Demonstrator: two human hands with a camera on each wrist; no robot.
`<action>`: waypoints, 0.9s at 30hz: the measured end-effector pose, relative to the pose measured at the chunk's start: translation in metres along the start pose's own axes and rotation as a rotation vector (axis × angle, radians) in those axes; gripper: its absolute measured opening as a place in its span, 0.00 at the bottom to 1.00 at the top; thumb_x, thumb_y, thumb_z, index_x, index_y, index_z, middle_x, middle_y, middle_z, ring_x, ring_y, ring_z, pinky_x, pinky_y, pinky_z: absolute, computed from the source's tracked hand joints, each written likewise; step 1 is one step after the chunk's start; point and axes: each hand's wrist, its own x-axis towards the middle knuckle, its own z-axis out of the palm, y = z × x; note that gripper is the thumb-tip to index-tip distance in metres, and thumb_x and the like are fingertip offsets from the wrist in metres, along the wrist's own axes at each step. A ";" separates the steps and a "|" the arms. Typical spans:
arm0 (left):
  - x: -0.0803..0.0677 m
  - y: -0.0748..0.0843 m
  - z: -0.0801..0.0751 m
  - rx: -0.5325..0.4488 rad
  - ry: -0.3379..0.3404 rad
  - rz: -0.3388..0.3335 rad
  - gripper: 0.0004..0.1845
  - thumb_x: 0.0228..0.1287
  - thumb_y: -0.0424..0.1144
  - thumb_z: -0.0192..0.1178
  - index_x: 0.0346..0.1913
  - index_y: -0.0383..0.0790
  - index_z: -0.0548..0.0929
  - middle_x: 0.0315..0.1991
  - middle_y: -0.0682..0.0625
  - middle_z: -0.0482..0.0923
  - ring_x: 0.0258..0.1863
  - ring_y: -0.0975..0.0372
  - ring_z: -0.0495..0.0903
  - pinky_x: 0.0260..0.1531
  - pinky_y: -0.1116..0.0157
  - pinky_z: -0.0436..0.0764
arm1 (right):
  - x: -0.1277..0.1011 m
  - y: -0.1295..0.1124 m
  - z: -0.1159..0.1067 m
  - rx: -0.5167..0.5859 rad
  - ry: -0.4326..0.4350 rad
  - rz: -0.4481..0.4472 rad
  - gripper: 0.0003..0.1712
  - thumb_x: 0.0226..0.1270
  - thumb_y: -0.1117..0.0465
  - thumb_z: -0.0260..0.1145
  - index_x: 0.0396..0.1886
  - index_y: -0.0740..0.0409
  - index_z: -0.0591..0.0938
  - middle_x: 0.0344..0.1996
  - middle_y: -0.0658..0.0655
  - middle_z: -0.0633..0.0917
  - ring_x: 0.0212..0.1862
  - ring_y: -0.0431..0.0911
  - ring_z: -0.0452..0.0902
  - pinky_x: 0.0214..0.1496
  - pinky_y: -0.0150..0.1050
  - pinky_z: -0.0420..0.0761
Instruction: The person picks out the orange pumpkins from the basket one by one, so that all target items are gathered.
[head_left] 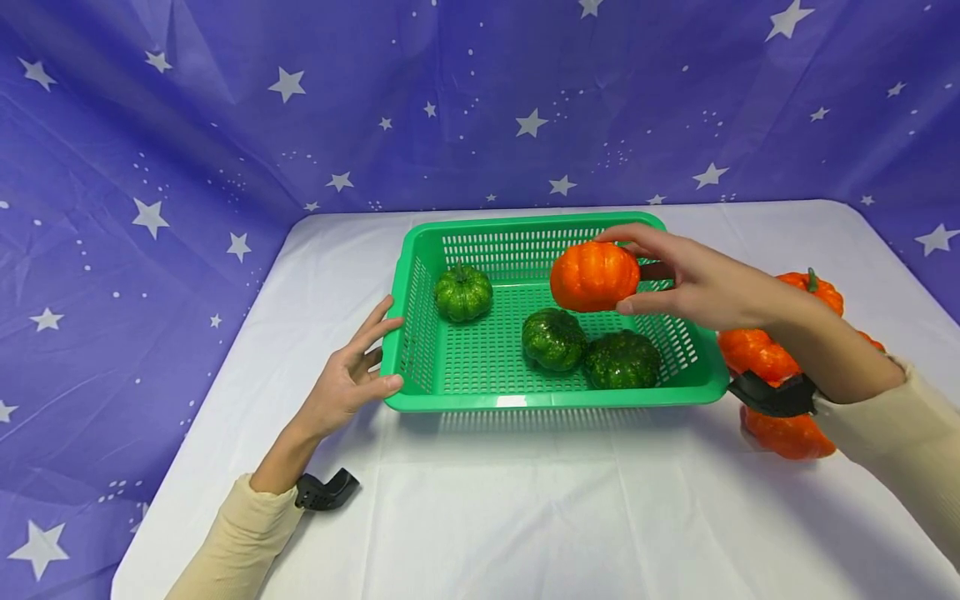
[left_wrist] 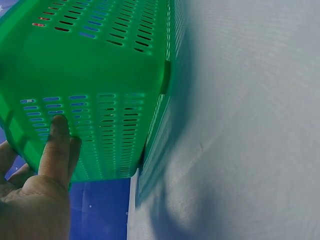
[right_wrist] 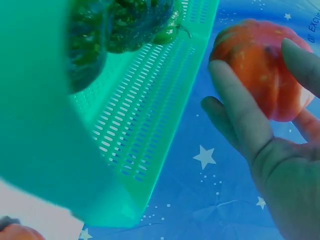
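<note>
An orange pumpkin (head_left: 595, 277) is held above the right part of a green basket (head_left: 525, 401). My right hand (head_left: 693, 279) grips it from the right, thumb below and fingers at the back; the right wrist view shows the pumpkin (right_wrist: 270, 70) between fingers and thumb. At the basket's left end, my left hand (head_left: 348, 379) holds the rim, with a finger (left_wrist: 57, 150) lying along the slotted outer wall in the left wrist view. Inside the basket sit a green pumpkin (head_left: 463, 293) at the left and two darker green pumpkins (head_left: 553, 340), (head_left: 622, 360) side by side near the front right.
Several orange pumpkins, one of them (head_left: 787, 433) near the front, lie on the white tablecloth (head_left: 525, 517) right of the basket, partly behind my right forearm. A purple star-patterned cloth (head_left: 450, 108) hangs behind the table. Black wrist straps (head_left: 326, 490) sit on both wrists.
</note>
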 end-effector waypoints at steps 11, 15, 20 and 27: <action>0.000 0.001 0.001 -0.010 -0.004 -0.006 0.35 0.58 0.25 0.58 0.68 0.33 0.57 0.72 0.53 0.36 0.67 0.47 0.47 0.56 0.63 0.67 | -0.021 0.000 0.000 0.328 0.003 0.031 0.36 0.60 0.70 0.63 0.66 0.50 0.61 0.60 0.56 0.63 0.46 0.58 0.77 0.46 0.47 0.78; 0.000 0.001 0.001 -0.018 -0.004 -0.005 0.36 0.58 0.25 0.58 0.68 0.33 0.57 0.72 0.53 0.36 0.66 0.45 0.49 0.55 0.63 0.69 | -0.028 -0.001 0.001 0.330 0.052 0.073 0.32 0.62 0.69 0.61 0.64 0.51 0.63 0.58 0.57 0.66 0.47 0.57 0.76 0.45 0.47 0.78; 0.000 0.000 0.000 -0.022 -0.001 -0.006 0.35 0.58 0.26 0.58 0.68 0.33 0.57 0.72 0.53 0.36 0.65 0.43 0.51 0.53 0.63 0.71 | -0.036 -0.003 0.005 0.267 0.150 0.107 0.20 0.67 0.65 0.56 0.59 0.54 0.68 0.55 0.58 0.70 0.49 0.54 0.74 0.43 0.43 0.79; 0.000 0.001 0.001 -0.006 0.005 -0.009 0.35 0.58 0.26 0.58 0.68 0.33 0.57 0.72 0.53 0.37 0.65 0.43 0.50 0.53 0.63 0.71 | -0.052 -0.001 0.010 0.198 0.210 0.085 0.24 0.63 0.69 0.60 0.59 0.56 0.68 0.57 0.56 0.70 0.53 0.50 0.70 0.44 0.36 0.78</action>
